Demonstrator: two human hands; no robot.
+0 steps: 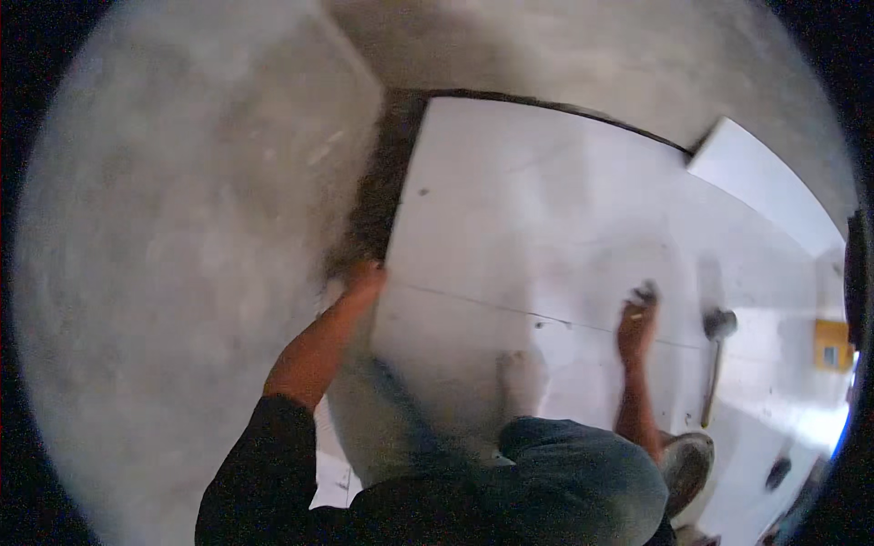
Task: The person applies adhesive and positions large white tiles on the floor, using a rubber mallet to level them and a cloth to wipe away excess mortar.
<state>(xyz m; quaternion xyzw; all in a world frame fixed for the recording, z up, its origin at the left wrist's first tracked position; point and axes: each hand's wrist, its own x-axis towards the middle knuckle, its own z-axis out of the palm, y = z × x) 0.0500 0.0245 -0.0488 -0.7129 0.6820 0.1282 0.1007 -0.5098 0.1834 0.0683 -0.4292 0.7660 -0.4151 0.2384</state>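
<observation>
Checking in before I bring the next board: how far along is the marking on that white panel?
Done: a thin dark line already crosses the large white flat panel. In hand: the left hand rests at the panel's left edge, and the right hand presses a small dark object, too blurred to identify, onto the panel. Left: a long-handled hammer-like tool lies untouched beside the right hand.

A bare, mottled grey concrete floor [182, 273] fills the dim room, with a small yellow box [831, 344] lying at the right edge.
</observation>
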